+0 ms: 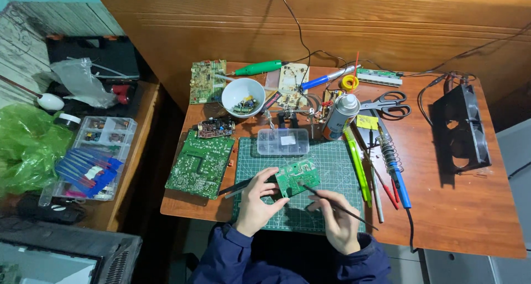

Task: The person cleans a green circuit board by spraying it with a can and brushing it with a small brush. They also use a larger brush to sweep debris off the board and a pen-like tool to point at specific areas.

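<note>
Two hands are working over our green cutting mat (pixel 332 157). We are gripping a small green circuit board (pixel 298 177) in our left hand (pixel 255 201), its long axis tilting up-right. We are pinching a thin black probe (pixel 337 206) in our right hand (pixel 338 220), tip pointing up-left onto the board.

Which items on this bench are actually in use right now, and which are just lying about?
In use:
left hand holding small green circuit board
right hand holding thin black tool
green cutting mat

Lying about:
scissors
spray can
white bowl
large green board
</note>
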